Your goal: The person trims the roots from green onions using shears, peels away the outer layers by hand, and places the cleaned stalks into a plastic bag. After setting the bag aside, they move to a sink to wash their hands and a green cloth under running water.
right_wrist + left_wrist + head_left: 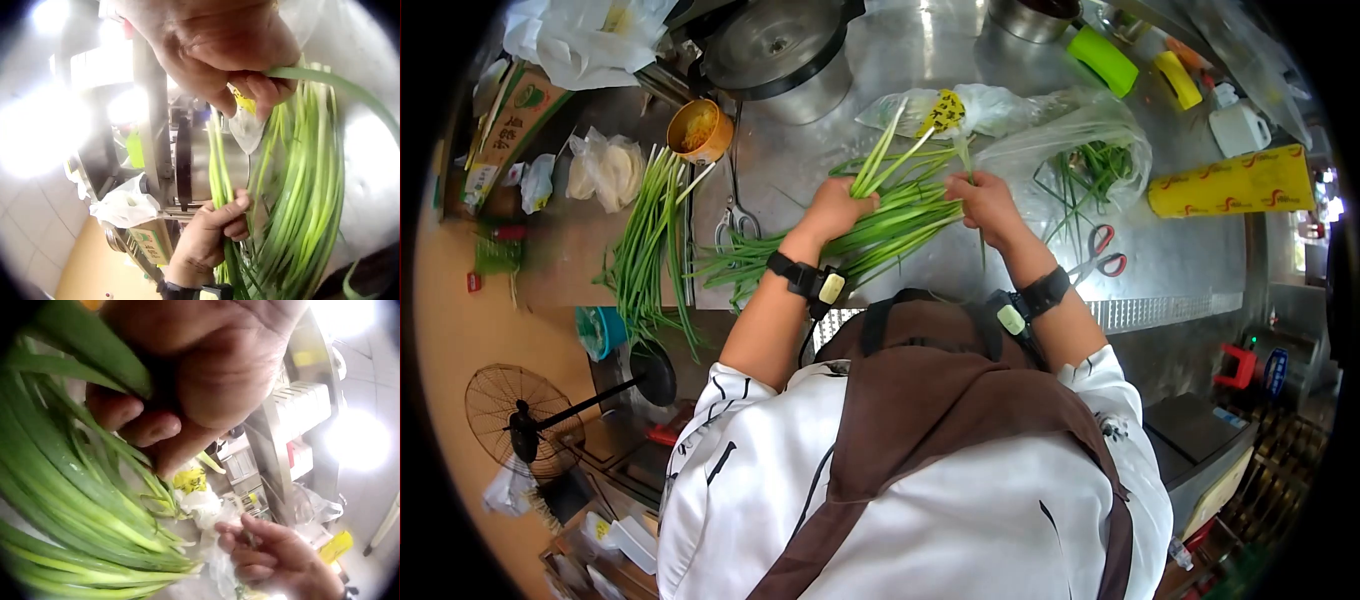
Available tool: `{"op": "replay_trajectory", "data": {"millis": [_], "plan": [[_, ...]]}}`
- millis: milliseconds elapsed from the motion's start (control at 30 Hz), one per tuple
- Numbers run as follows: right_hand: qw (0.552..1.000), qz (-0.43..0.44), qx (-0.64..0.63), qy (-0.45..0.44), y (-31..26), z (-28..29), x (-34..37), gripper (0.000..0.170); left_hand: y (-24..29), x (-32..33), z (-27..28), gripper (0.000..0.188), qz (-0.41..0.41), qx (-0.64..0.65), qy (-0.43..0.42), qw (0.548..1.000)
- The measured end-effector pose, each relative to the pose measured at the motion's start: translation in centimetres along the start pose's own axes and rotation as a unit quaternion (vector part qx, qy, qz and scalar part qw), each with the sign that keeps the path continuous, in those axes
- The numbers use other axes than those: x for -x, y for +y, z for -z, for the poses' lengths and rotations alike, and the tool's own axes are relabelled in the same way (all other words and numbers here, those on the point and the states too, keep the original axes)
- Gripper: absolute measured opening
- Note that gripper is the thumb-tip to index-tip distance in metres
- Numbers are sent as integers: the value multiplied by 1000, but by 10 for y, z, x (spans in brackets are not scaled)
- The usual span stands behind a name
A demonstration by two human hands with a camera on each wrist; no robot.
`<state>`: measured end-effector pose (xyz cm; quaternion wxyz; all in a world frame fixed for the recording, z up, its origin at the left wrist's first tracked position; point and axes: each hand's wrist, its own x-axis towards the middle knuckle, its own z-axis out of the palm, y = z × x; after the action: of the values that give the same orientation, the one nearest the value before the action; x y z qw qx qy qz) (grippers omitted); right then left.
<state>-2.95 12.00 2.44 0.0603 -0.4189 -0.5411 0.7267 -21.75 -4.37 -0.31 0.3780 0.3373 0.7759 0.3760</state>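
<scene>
My left hand (837, 208) grips a few scallions (219, 169), their pale ends pointing away from me. Under and beside it, a loose pile of scallions (910, 222) lies on the steel table, green tops toward the left. A little to the right, my right hand (990, 207) pinches one long green scallion leaf (350, 90) between thumb and fingers; the leaf trails down past the hand. In the left wrist view, pale root ends of the pile (181, 565) point toward the right hand.
A second scallion bunch (645, 235) hangs over the table's front edge at left. Near it are scissors (745, 222) and an orange tub (700, 130). At right lie a plastic bag (1135, 130) with greens, red-handled scissors (1103, 255) and a yellow box (1230, 183). A pot (800, 95) stands behind.
</scene>
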Motion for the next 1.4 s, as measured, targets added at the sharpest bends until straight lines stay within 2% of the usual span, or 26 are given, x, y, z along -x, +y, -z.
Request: {"op": "replay_trajectory", "data": {"millis": [133, 200, 233, 300, 400, 533, 600, 633, 700, 833, 900, 933, 1000, 1067, 1133, 1200, 1267, 1333, 1367, 1400], "plan": [[999, -3, -40, 13, 2, -13, -3, 25, 26, 18, 10, 25, 12, 53, -22, 998], [991, -58, -118, -36, -3, -16, -1, 28, 35, 25, 12, 22, 3, 64, -37, 997], [991, -57, -118, -38, 2, -15, -7, 28, 38, 27, 13, 22, 4, 63, -35, 997], [979, -10, -164, -118, 12, -14, -19, 27, 45, 33, 12, 24, -35, 31, -31, 998], [983, 8, -134, -124, 9, -14, -15, 21, 60, 42, 13, 25, -11, -12, -28, 999], [992, 11, -81, -101, -5, -19, -3, 18, 50, 39, 2, 26, -5, 15, -57, 998], [995, 51, 31, -75, -8, -16, -3, 18, 42, 36, 1, 25, -15, 40, -55, 998], [995, 51, 31, -74, -11, -14, -1, 18, 42, 36, 3, 25, -15, 40, -56, 998], [993, 43, 29, -102, -16, -10, 5, 19, 45, 38, 11, 24, 49, 68, -69, 994], [992, 18, 2, -123, -16, -7, 9, 17, 48, 44, 21, 23, 31, 62, -82, 994], [986, 9, -80, -148, -11, -3, 5, 16, 42, 45, 26, 21, -10, 67, -104, 992], [986, 8, -81, -148, -12, 2, 5, 16, 42, 47, 30, 21, -9, 66, -106, 992], [974, 62, -188, -108, -16, 20, 2, 17, 43, 53, 39, 15, 56, 85, -106, 989], [963, 78, -235, -107, -16, 43, -2, 18, 30, 54, 46, 14, 41, 85, -87, 992], [919, 151, -351, -98, -23, 61, -1, 18, 19, 51, 45, 13, 27, 86, -67, 994], [923, 178, -332, -77, -28, 67, 6, 19, 9, 46, 43, 12, -39, 78, 10, 996], [926, 203, -314, -56, -29, 65, 12, 19, -5, 30, 32, 16, -15, 117, 1, 993], [930, 220, -294, 12, -28, 59, 15, 20, 0, 21, 17, 20, 7, 156, -8, 988], [930, 220, -294, 14, -27, 58, 16, 20, 8, 18, 9, 24, -19, 17, 14, 1000], [920, 215, -328, -16, -26, 57, 17, 20, 14, 14, 1, 29, -47, -122, 36, 991]]}}
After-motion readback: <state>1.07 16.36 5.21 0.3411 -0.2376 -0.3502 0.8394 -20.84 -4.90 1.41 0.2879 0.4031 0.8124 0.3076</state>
